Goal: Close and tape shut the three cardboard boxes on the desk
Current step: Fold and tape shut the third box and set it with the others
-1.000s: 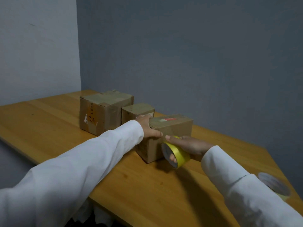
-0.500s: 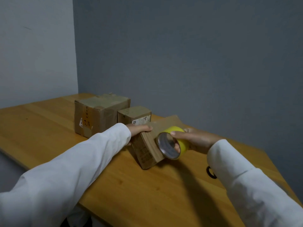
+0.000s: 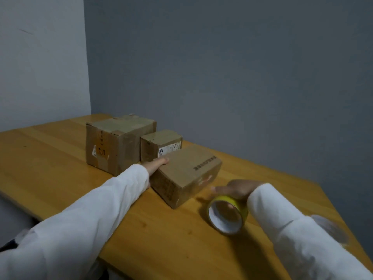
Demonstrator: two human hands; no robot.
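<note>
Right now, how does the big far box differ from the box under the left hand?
The big far box stands upright and untouched; the near box lies tipped at an angle, left hand against it. The far box looks taller, with wide tape over its top; the near one shows printed text. Both are brown cardboard, closed.

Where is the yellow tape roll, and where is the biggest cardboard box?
yellow tape roll [image 3: 241, 206]: head view, on its yellow outer band.
biggest cardboard box [image 3: 105, 146]: head view, on its front side, far left of the row.
</note>
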